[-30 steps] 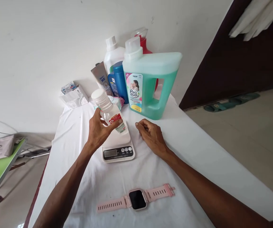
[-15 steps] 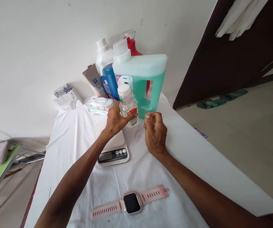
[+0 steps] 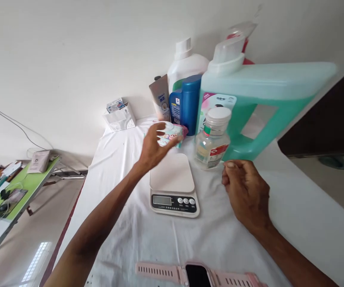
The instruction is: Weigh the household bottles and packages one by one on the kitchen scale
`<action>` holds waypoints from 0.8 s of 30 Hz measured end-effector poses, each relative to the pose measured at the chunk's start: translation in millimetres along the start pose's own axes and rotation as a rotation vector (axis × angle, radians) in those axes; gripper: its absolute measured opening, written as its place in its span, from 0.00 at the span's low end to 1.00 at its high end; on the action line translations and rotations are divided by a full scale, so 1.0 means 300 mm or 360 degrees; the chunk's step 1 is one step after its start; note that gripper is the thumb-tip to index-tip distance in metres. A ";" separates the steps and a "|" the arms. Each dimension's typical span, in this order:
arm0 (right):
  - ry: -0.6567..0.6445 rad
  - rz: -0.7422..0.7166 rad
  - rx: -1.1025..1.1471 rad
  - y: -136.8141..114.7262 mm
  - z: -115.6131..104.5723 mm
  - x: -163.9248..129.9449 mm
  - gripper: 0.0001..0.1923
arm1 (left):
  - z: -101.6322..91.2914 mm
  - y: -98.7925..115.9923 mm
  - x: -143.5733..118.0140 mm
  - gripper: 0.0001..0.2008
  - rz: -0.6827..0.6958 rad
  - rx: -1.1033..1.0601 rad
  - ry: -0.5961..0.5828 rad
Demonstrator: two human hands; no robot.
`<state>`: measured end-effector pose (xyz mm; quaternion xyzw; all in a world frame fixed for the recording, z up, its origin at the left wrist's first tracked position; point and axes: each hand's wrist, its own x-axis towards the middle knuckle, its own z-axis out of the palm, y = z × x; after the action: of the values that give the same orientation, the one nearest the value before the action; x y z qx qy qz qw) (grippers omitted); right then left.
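My left hand (image 3: 155,148) is open, its thumb and fingers apart, between the kitchen scale (image 3: 172,171) and a pack of wet wipes (image 3: 172,135). The fingers partly cover the wipes; I cannot tell if they touch. My right hand (image 3: 246,191) is closed, thumb pressed on curled fingers; what it holds, if anything, is hidden. Just past its knuckles stands a clear jar (image 3: 212,139) with a white lid and a red label. Behind the jar is a large jug of green liquid (image 3: 267,85). The scale's display is blank.
A blue bottle (image 3: 191,103), a grey tube (image 3: 160,97) and a white bottle (image 3: 186,65) stand by the wall. Small boxes (image 3: 120,117) are at the back left. A pink smartwatch (image 3: 197,275) lies at the front. A green table (image 3: 44,173) stands left.
My left hand has let go of the jar and moved left, now open. The jar stands on the cloth. My right hand stays closed. The view has turned left and come closer.
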<state>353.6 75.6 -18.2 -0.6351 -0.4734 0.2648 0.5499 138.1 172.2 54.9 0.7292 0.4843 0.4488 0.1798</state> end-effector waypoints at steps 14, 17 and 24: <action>0.0067 0.0427 0.0072 -0.022 0.005 0.030 0.14 | -0.334 -0.405 0.566 0.46 -0.0567 0.1063 0.0857; 0.0075 0.0428 0.0048 -0.005 0.006 0.033 0.15 | -0.340 -0.442 0.660 0.43 -0.0787 0.0965 0.0853; 0.0089 0.0458 0.0008 -0.003 0.000 0.034 0.13 | -0.333 -0.501 0.673 0.25 -0.0797 0.0894 0.0904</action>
<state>357.6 84.6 -15.4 -0.7023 -0.3612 0.3242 0.5207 -0.7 400.4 100.2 0.4588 0.7780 0.4248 -0.0614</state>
